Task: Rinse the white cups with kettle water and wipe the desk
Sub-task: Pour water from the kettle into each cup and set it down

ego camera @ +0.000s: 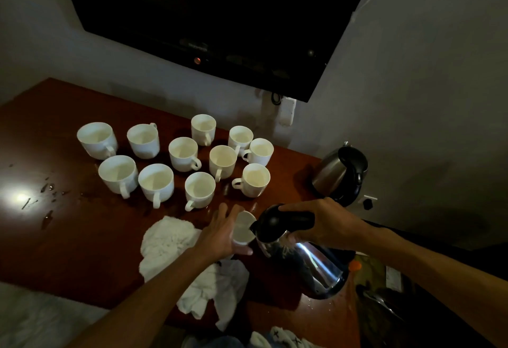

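Cup in hand: the left hand (220,233) is holding a white cup (243,228) tipped on its side, fingers spread along its far side and thumb under it, mouth facing the kettle.
Kettle: the right hand (321,224) is gripping the black handle of a steel kettle (302,257), fingers curled over the top; the kettle is leaning with its spout touching the rim of the held cup.
Cloth: a crumpled white cloth (170,240) is lying on the table (82,237) under and just left of the left hand, running back toward the person under the left forearm.
Other cups: eleven white cups (189,155) are standing upright in a loose group beyond both hands, mostly past the left one.
Spills: water drops (48,202) are glinting on the table well to the left of the left hand.
Second kettle: another steel kettle (341,174) is standing beyond the right hand, near the wall.
Screen: a dark television (214,17) is hanging on the wall above the cups.
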Tool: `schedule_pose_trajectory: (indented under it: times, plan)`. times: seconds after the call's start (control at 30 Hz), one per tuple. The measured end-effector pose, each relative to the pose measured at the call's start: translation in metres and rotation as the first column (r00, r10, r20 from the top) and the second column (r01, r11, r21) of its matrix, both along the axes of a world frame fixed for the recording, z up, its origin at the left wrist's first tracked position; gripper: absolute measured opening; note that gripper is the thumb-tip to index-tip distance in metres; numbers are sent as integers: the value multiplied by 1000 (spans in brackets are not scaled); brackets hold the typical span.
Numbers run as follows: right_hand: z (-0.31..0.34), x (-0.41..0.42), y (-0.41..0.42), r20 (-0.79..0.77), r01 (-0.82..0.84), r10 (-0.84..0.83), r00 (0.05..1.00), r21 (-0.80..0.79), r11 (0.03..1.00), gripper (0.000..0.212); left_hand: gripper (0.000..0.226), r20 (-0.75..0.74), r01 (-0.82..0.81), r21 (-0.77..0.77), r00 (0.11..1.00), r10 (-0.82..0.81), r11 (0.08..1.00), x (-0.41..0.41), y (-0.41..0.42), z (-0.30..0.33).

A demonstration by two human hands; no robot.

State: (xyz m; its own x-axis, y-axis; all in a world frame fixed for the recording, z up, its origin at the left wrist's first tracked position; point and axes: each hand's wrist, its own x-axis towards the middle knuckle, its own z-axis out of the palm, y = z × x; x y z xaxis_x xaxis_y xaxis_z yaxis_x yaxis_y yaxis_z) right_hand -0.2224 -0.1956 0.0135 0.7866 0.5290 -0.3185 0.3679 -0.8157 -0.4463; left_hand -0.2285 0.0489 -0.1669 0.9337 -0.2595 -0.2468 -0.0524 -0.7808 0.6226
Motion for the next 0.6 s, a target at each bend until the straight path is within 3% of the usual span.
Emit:
schedule_pose_trajectory:
  times: [0.6]
  plan:
    - [7, 8, 7, -10, -56, 55, 998, -71, 996, 66, 104, -26, -5, -30, 1000, 4, 1000, 0, 1, 0]
